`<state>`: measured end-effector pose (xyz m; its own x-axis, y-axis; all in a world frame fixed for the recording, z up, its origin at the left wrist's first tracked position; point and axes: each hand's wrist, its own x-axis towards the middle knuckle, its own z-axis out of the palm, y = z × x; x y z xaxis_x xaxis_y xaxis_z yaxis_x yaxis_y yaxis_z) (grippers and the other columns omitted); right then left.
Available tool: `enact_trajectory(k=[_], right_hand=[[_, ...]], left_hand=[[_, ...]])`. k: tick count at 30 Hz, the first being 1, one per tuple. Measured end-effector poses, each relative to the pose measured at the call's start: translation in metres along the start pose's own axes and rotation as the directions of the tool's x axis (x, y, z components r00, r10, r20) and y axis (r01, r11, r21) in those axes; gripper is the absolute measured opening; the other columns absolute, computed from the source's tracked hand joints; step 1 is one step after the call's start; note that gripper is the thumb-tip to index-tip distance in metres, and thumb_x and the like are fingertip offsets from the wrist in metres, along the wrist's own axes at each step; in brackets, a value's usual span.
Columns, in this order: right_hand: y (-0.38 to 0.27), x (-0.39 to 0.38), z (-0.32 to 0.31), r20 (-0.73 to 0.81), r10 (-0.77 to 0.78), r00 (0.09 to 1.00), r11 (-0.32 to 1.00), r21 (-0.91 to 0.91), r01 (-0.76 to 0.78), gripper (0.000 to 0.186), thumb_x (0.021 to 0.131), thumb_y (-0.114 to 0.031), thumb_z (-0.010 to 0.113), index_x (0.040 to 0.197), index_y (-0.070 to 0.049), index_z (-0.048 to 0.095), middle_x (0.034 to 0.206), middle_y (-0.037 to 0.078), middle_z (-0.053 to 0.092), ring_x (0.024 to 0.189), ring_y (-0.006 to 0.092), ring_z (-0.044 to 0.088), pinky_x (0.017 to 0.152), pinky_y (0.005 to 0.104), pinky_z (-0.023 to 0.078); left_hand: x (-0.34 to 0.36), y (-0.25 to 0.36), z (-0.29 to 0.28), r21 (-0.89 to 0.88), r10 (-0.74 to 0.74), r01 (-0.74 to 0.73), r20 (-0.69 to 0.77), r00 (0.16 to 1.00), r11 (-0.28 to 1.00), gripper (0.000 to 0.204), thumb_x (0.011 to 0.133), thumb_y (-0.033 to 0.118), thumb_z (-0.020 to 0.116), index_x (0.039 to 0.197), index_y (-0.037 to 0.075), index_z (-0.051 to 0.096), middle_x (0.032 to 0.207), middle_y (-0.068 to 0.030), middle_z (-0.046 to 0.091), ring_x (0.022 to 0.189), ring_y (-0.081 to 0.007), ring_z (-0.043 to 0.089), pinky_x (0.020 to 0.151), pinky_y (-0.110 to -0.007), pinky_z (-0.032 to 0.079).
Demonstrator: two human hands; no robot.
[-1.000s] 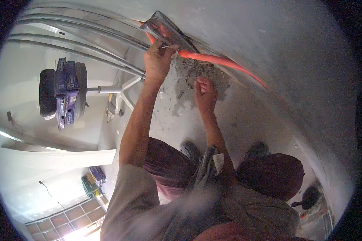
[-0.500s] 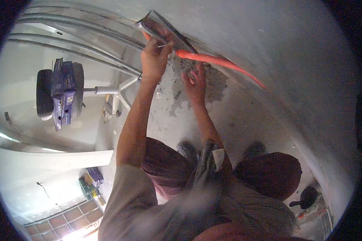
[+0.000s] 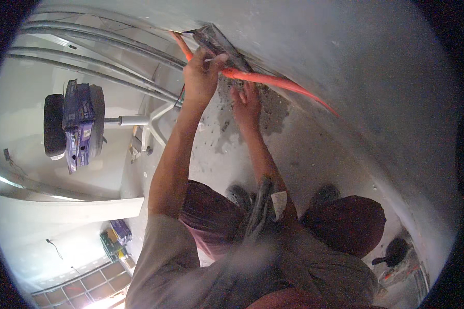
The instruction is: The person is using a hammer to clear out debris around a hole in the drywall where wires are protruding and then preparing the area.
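Note:
A dark, shiny metal channel (image 3: 219, 42) lies slantwise along the foot of the wall. My left hand (image 3: 201, 80) is closed at its near edge, with a small thin white piece (image 3: 208, 60) showing at the fingers. An orange flexible tube (image 3: 273, 80) passes behind that hand and comes out on both sides, running along the wall base. Just below the tube is my right hand (image 3: 247, 109), its fingers stretched up toward the channel's lower end. Whether those fingertips touch the channel or tube cannot be made out.
Grey pipes (image 3: 103, 41) run across the upper left. A swivel chair (image 3: 54, 123) carries purple packages (image 3: 80, 123) at left. The wall (image 3: 366, 67) rises close on the right. A dark tool (image 3: 395, 252) lies on the floor at lower right. Damp debris (image 3: 276, 110) lies under my hands.
The metal channel has shifted right and tilted, with my left hand moving slightly right alongside it. More orange tube shows left of that hand. My right hand's fingers have changed position a little.

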<state>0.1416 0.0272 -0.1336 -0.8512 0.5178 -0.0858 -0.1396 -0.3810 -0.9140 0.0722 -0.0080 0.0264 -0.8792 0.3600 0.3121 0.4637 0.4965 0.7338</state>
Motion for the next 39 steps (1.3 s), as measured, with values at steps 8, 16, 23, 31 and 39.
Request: enact_trajectory(k=[8,16,23,31,39], right_hand=[[-0.015,0.007,0.017,0.022,-0.084,0.996,0.983,-0.162,0.086,0.084,0.092,-0.029,0.076,0.159,-0.012,0.028,0.164,0.016,0.027,0.149,0.0329,0.032,0.112,0.0537,0.041],[-0.023,-0.006,0.033,-0.027,-0.086,0.996,0.994,-0.075,0.084,0.089,0.089,-0.019,0.074,0.159,0.0,0.023,0.163,0.026,0.025,0.154,0.0414,0.019,0.126,0.0478,0.014],[-0.008,0.003,0.031,0.015,-0.119,0.993,0.969,-0.215,0.12,0.096,0.09,-0.029,0.078,0.162,-0.012,0.016,0.168,0.018,0.015,0.153,0.0364,0.025,0.108,0.055,0.044],[-0.019,0.005,0.05,0.021,-0.094,0.995,0.991,-0.091,0.095,0.082,0.091,-0.03,0.074,0.154,0.0,0.032,0.161,0.027,0.028,0.152,0.0433,0.023,0.125,0.0501,0.017],[-0.01,0.013,0.051,0.122,0.013,0.992,0.997,-0.077,-0.004,0.082,0.091,-0.035,0.073,0.154,-0.001,0.033,0.163,0.027,0.025,0.154,0.0421,0.018,0.126,0.0493,0.014]], left_hand=[[0.008,-0.009,-0.011,-0.283,-0.101,0.089,-0.027,0.995,0.955,0.023,0.096,0.018,0.073,0.101,-0.003,0.066,0.095,-0.0127,0.072,0.083,-0.0187,0.072,0.077,-0.034,0.064],[0.005,-0.008,-0.014,-0.237,-0.085,0.083,0.001,0.996,0.968,0.018,0.096,0.013,0.073,0.102,-0.002,0.066,0.092,-0.0106,0.072,0.084,-0.0184,0.072,0.077,-0.033,0.063],[0.009,-0.012,-0.011,-0.075,-0.018,0.015,-0.035,0.999,0.997,0.022,0.095,0.017,0.075,0.101,-0.002,0.065,0.087,-0.0095,0.073,0.078,-0.0164,0.072,0.073,-0.031,0.06],[0.014,-0.029,-0.023,-0.101,-0.007,0.0,-0.064,0.998,0.995,0.027,0.092,0.022,0.079,0.092,-0.001,0.064,0.078,-0.0095,0.073,0.071,-0.0143,0.071,0.067,-0.03,0.057],[0.014,-0.033,-0.032,-0.127,-0.079,0.078,-0.002,0.997,0.989,0.018,0.096,0.014,0.072,0.102,-0.001,0.065,0.098,-0.0105,0.072,0.085,-0.0179,0.072,0.075,-0.032,0.064]])
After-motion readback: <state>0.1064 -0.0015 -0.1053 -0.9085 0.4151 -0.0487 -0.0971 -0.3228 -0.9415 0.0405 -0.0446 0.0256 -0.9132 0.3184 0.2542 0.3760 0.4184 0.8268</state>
